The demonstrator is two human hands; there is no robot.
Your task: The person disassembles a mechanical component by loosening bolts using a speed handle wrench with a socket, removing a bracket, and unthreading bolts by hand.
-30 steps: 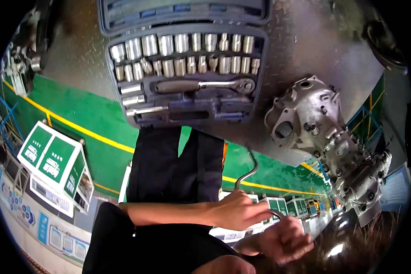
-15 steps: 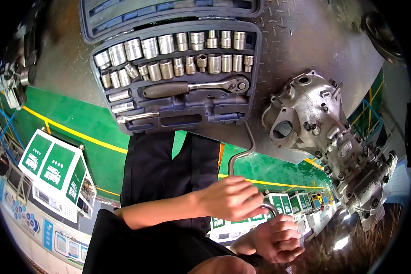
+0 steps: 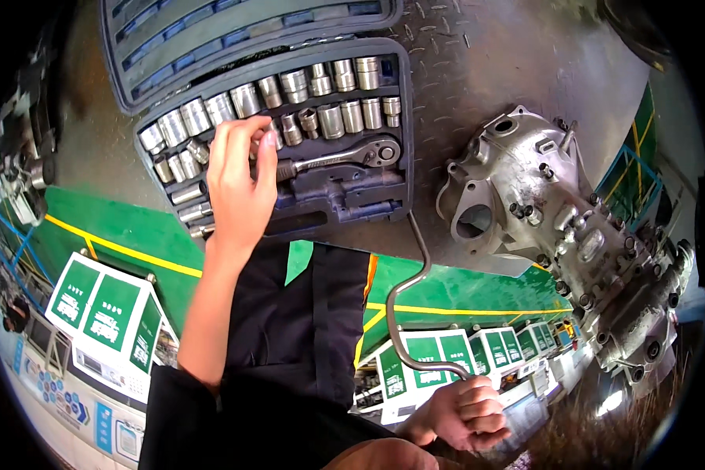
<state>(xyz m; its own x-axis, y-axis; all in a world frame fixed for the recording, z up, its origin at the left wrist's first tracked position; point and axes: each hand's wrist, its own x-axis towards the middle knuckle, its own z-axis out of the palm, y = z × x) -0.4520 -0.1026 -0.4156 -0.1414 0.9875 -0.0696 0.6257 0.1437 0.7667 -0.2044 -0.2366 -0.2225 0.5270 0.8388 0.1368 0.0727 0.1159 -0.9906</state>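
Observation:
My left hand [image 3: 239,176] reaches over the open socket case [image 3: 298,227], its fingers curled together on the lower row of steel sockets [image 3: 291,128]. What lies between thumb and fingertips is hidden. Below it, a ratchet wrench [image 3: 337,159] rests in its slot, its handle partly covered by the hand. My right hand [image 3: 470,415] is closed around one end of a bent steel speed brace [image 3: 395,313]. The far end of the brace meets the case's lower right edge, and its tip cannot be made out.
A metal gearbox housing [image 3: 556,196] with several bolts stands right of the case. Under both is a steel tread-plate tabletop [image 3: 454,70]. Another metal assembly [image 3: 23,172] sits at the far left. White and green cabinets [image 3: 102,313] stand on the green floor.
My left hand has let go of the speed brace and moved up and left to the sockets. The right hand keeps its grip on the brace. The whole view has shifted slightly.

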